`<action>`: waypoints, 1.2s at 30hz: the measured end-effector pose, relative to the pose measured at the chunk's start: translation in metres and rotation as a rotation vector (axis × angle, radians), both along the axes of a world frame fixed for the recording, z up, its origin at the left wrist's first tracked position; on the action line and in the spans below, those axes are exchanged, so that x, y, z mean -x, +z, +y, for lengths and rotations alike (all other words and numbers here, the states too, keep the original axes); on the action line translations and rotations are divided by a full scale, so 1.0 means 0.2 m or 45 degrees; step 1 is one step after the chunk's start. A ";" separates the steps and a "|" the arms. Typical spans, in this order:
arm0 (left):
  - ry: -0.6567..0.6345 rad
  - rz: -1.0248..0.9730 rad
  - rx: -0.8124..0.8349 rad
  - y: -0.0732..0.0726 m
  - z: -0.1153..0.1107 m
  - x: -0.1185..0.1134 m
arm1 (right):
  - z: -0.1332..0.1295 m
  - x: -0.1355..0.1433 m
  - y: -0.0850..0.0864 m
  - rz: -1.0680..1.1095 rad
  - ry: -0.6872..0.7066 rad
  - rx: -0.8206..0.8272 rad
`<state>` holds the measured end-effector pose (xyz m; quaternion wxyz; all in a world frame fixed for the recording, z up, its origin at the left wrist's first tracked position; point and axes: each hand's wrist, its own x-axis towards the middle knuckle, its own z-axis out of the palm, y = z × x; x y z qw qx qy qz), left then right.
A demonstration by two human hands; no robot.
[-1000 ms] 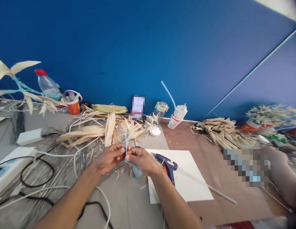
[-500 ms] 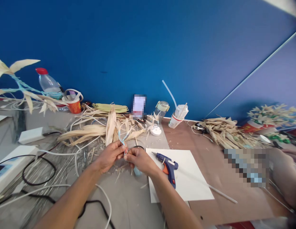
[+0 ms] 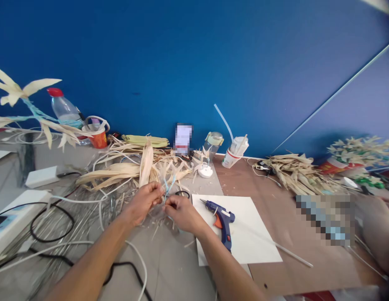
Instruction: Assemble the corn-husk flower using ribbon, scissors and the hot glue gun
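Near the middle of the table, a small husk sprig with blue-wrapped stems point(image 3: 170, 182) stands upright between my hands. My left hand point(image 3: 146, 202) is closed at the left of its stem, fingertips pinched; what lies between them is too small to tell. From the right, my right hand point(image 3: 181, 211) pinches the lower stem. Behind the sprig lie dry corn husks point(image 3: 119, 173). To the right, a blue glue gun point(image 3: 224, 221) rests on a white sheet point(image 3: 251, 234).
A power strip point(image 3: 15, 217) and cables lie at the left, under a larger husk branch point(image 3: 34, 109). Along the wall stand a red-capped bottle point(image 3: 64, 109), a phone point(image 3: 183, 138), a jar point(image 3: 213, 142) and cups point(image 3: 232, 158). Another person's arm point(image 3: 374, 225) is at the right.
The sprig has shifted slightly right and looks turned. My left hand has moved a little up, its fingers now apart from my right fingers. The red spot at the stem no longer shows.
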<state>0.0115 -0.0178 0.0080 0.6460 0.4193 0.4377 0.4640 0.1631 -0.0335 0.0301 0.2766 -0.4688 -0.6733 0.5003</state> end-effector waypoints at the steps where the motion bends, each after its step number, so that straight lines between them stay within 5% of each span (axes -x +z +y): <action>1: -0.015 -0.049 0.019 0.00 0.00 0.01 | 0.00 0.00 0.00 0.030 0.007 0.002; 7: -0.265 -0.297 0.181 0.02 -0.01 0.02 | 0.01 -0.03 0.02 0.118 0.021 -0.006; 14: -0.191 -0.266 0.118 0.00 0.00 0.01 | 0.00 -0.01 0.04 0.071 0.022 0.047; 29: -0.318 0.587 -0.121 0.02 0.00 0.03 | 0.02 -0.02 -0.02 -0.426 -0.068 -0.077; 36: -0.257 0.467 -0.070 0.03 0.00 0.02 | 0.02 -0.01 -0.01 -0.382 -0.104 0.019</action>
